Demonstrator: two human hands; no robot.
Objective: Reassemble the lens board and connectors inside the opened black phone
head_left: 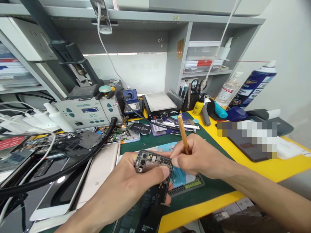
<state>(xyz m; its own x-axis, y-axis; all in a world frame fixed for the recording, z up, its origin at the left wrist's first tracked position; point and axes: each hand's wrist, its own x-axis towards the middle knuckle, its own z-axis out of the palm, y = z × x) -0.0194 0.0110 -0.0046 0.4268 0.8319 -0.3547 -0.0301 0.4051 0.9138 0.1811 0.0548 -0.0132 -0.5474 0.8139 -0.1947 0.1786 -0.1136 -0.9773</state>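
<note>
An opened smartphone (155,181) with its inner board, cameras and black battery area showing is gripped in my left hand (136,181). The left thumb lies across the board, and the fingers wrap behind the phone's far edge. My right hand (194,157) is closed around a gold-handled screwdriver (183,132), its handle rising upright above the fist. Its tip is hidden behind my fingers, close to the phone's upper right corner. Beneath the hands lies a blue and white sheet (186,176) on the green mat (211,186).
A white-backed phone (99,174) and other phone parts crowd the left side, crossed by a thick black hose (80,165). Behind stand a parts tray (121,134), a soldering station (89,111) and a heating plate (161,105). A dark phone (243,142) lies on the right.
</note>
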